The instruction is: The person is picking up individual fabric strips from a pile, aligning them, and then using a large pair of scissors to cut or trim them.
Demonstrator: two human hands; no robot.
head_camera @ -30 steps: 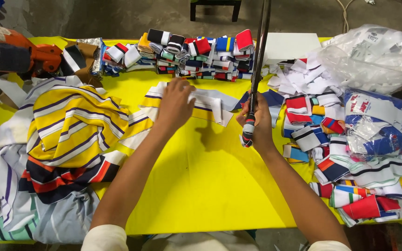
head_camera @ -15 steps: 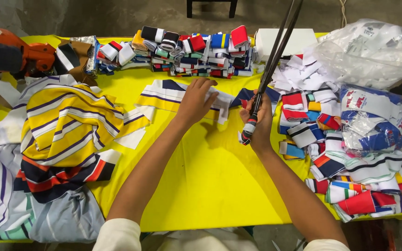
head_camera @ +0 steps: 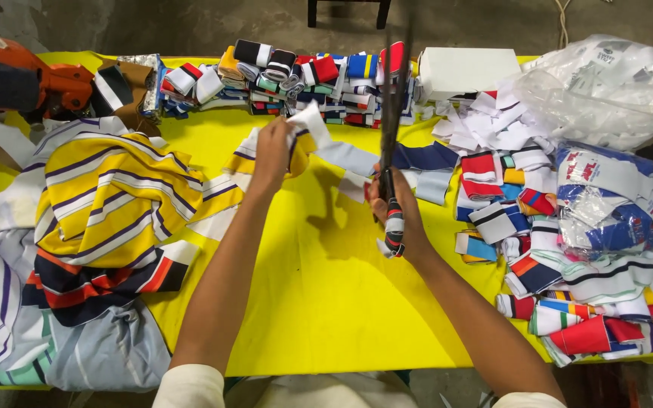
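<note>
An orange power tool (head_camera: 17, 75) sits at the far left edge of a yellow-covered desk (head_camera: 326, 302), beside a heap of yellow, white and navy striped knit fabric (head_camera: 115, 196) that spills over darker striped pieces toward the near corner. At centre, the person's left hand (head_camera: 272, 147) is raised above the desk, its fingers closed on a strip of white, yellow and navy striped knit trim (head_camera: 300, 136), which hangs from the grip and trails down to the right onto the cloth. Just right of it, the right hand (head_camera: 396, 211) grips the tape-wrapped handles of long dark scissors (head_camera: 393, 113), fingers wrapped tight; the blades point up and away from the person, blurred, so whether they are parted cannot be told. The trim lies to the left of the blades, its long axis running roughly across them, and the left hand is the nearer of the two to it. Along the far edge runs a row of folded striped collar pieces in many colours (head_camera: 304, 75), then a white box (head_camera: 470, 72). Clear plastic bags (head_camera: 606, 83) and loose striped pieces (head_camera: 568, 249) crowd the right side. Bare grey concrete floor (head_camera: 190, 23) shows beyond the desk.
</note>
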